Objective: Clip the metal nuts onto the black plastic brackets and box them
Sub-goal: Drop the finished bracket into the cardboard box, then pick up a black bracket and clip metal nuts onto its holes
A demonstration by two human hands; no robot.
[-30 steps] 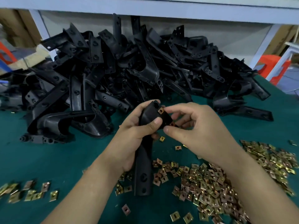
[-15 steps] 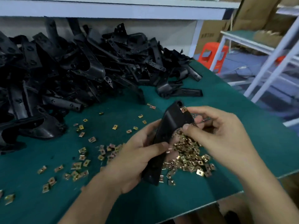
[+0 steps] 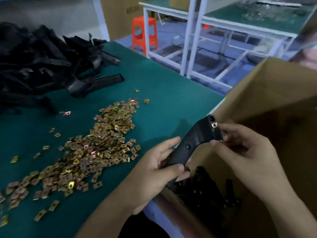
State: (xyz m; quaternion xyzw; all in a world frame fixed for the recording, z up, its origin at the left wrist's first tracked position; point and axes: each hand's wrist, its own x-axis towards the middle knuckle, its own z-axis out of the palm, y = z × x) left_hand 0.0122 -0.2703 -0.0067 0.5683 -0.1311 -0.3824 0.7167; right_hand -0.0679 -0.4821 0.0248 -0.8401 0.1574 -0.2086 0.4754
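Fingers of the left hand [image 3: 151, 174] and right hand [image 3: 245, 155] grasp a bracket [image 3: 192, 143] past the desk's [image 3: 163, 83] right edge, over the open box [image 3: 265, 93].

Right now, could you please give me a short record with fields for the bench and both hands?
left hand: grips the lower end of the held bracket
right hand: pinches its upper end
clipped nut: on the bracket's upper end
loose nuts: heaped on the green table
bracket pile: far left of table
cardboard box: open, at the table's right edge, boxed brackets inside
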